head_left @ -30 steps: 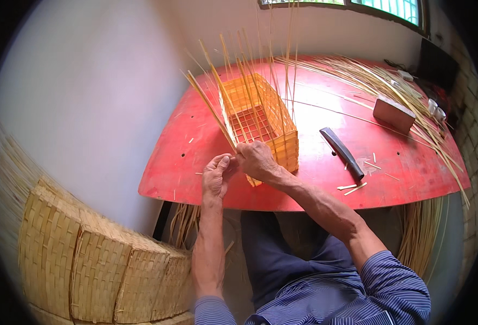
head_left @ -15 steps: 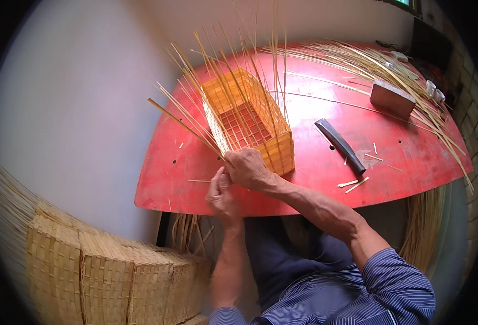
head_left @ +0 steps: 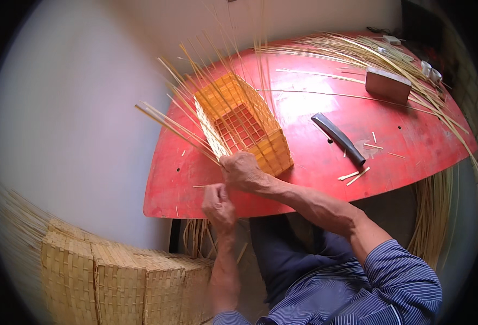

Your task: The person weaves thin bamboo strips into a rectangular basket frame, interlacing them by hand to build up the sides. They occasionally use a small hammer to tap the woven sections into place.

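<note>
A rectangular woven bamboo basket (head_left: 273, 155) with an open grid bottom stands on the red table. Long loose strips (head_left: 180, 130) rise from its rim and fan out to the left and back. My right hand (head_left: 243, 170) is closed on the basket's near left corner, its fingers wrapped over the rim. Just below it and to the left, my left hand (head_left: 218, 205) is closed in a pinch over the table's front edge. What lies between its fingers is too small to make out.
On the red table (head_left: 315, 187) lie a dark curved blade tool (head_left: 338, 140), a brown block (head_left: 388, 85) and short strip offcuts (head_left: 358, 176). A bundle of long strips (head_left: 353, 51) runs along the far right edge. Woven bamboo pieces (head_left: 120, 276) stand at the lower left.
The left hand has drawn slightly down and away from the right hand. My right hand stays on the basket corner. The whole view has shifted a little.
</note>
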A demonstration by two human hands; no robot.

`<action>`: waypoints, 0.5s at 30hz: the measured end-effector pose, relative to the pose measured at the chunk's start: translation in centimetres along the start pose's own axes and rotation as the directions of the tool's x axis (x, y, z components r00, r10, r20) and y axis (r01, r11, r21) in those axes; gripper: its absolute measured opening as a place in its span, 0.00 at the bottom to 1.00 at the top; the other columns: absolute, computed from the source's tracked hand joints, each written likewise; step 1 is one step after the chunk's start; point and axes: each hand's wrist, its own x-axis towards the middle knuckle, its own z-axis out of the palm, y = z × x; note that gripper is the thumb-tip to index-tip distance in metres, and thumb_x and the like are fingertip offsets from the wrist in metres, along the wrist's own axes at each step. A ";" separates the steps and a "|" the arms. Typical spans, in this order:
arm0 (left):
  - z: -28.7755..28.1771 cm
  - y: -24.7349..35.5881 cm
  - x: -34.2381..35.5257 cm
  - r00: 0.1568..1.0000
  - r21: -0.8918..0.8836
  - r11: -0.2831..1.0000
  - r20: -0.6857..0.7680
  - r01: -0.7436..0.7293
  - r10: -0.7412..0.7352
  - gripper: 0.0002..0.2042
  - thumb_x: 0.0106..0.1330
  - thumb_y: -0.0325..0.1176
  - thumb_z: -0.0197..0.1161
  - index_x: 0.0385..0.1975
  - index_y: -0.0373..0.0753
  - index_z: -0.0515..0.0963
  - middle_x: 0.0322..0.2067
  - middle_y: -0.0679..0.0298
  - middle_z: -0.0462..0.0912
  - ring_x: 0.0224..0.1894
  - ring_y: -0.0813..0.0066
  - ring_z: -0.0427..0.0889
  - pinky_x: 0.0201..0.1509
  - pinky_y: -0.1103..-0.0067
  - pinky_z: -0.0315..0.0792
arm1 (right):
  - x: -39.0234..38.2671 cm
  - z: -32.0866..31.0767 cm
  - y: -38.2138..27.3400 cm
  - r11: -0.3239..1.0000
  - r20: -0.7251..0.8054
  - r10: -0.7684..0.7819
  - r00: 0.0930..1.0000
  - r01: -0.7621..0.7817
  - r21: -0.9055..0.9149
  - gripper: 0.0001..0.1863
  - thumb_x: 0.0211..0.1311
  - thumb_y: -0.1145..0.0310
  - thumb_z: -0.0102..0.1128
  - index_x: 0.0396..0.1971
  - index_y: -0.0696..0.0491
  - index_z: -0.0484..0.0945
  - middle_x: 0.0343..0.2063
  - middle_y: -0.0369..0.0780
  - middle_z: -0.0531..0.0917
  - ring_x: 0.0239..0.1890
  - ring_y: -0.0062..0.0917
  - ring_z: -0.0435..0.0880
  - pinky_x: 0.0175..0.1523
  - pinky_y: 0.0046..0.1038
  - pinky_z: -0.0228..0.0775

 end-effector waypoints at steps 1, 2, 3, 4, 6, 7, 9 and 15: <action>0.2 -0.1 -1.1 0.999 -0.036 0.999 0.039 0.022 -0.021 0.15 0.73 0.41 0.62 0.36 0.31 0.80 0.25 0.57 0.80 0.28 0.71 0.79 0.33 0.70 0.73 | -0.3 -0.1 0.1 0.999 0.033 -0.011 0.999 0.010 0.033 0.06 0.56 0.72 0.56 0.28 0.59 0.78 0.20 0.52 0.81 0.27 0.47 0.84 0.32 0.46 0.76; 0.0 -0.3 -1.6 0.993 -0.034 0.996 0.089 0.079 -0.076 0.12 0.72 0.37 0.62 0.37 0.32 0.80 0.28 0.55 0.81 0.30 0.66 0.80 0.35 0.69 0.74 | -0.6 -0.4 0.3 0.998 0.066 -0.023 0.998 0.019 0.066 0.06 0.56 0.73 0.55 0.29 0.60 0.77 0.21 0.52 0.81 0.28 0.47 0.85 0.32 0.45 0.76; -0.3 0.0 -1.8 0.982 -0.034 0.990 0.137 0.138 -0.132 0.10 0.71 0.34 0.62 0.38 0.32 0.80 0.30 0.52 0.81 0.32 0.60 0.82 0.38 0.69 0.75 | -1.0 -0.6 0.6 0.995 0.101 -0.037 0.994 0.028 0.095 0.06 0.56 0.74 0.55 0.31 0.61 0.77 0.23 0.52 0.82 0.29 0.47 0.85 0.33 0.45 0.76; -0.5 0.3 -1.8 0.965 -0.031 0.980 0.186 0.196 -0.187 0.08 0.69 0.31 0.63 0.40 0.32 0.80 0.32 0.50 0.82 0.34 0.55 0.83 0.40 0.68 0.75 | -1.8 -1.2 1.1 0.985 -0.002 -0.086 0.996 0.086 0.150 0.07 0.58 0.74 0.57 0.34 0.60 0.77 0.25 0.51 0.83 0.30 0.46 0.86 0.34 0.43 0.77; -0.8 1.9 -0.9 0.970 -0.032 0.983 0.173 0.180 -0.172 0.09 0.69 0.29 0.63 0.46 0.33 0.81 0.37 0.51 0.85 0.39 0.60 0.86 0.43 0.69 0.78 | -4.5 -3.5 2.4 0.949 -0.213 -0.161 0.964 0.210 0.236 0.10 0.61 0.73 0.62 0.41 0.60 0.79 0.29 0.50 0.84 0.33 0.44 0.86 0.36 0.41 0.79; -1.2 3.2 -0.1 0.970 -0.061 0.981 0.173 0.183 -0.170 0.09 0.69 0.28 0.63 0.46 0.33 0.82 0.38 0.51 0.85 0.40 0.61 0.86 0.44 0.70 0.78 | -5.2 -5.1 2.5 0.951 -0.301 -0.222 0.927 0.275 0.145 0.13 0.59 0.77 0.65 0.45 0.60 0.79 0.33 0.49 0.85 0.36 0.41 0.87 0.38 0.37 0.81; -1.5 3.8 1.0 0.979 -0.096 0.994 0.202 0.048 -0.028 0.13 0.69 0.26 0.63 0.52 0.32 0.79 0.43 0.49 0.86 0.40 0.62 0.87 0.44 0.72 0.80 | -6.6 -7.4 4.4 0.973 -0.324 -0.187 0.927 0.220 0.068 0.11 0.60 0.75 0.64 0.42 0.60 0.78 0.32 0.48 0.84 0.35 0.40 0.86 0.35 0.37 0.80; 0.9 8.4 6.5 0.995 -0.045 0.998 0.091 0.034 -0.030 0.26 0.70 0.26 0.58 0.67 0.28 0.63 0.52 0.40 0.80 0.46 0.55 0.86 0.45 0.68 0.81 | -4.5 -12.0 6.9 0.994 -0.444 -0.077 0.893 0.103 0.036 0.09 0.61 0.75 0.68 0.40 0.59 0.81 0.31 0.48 0.84 0.30 0.39 0.87 0.35 0.34 0.80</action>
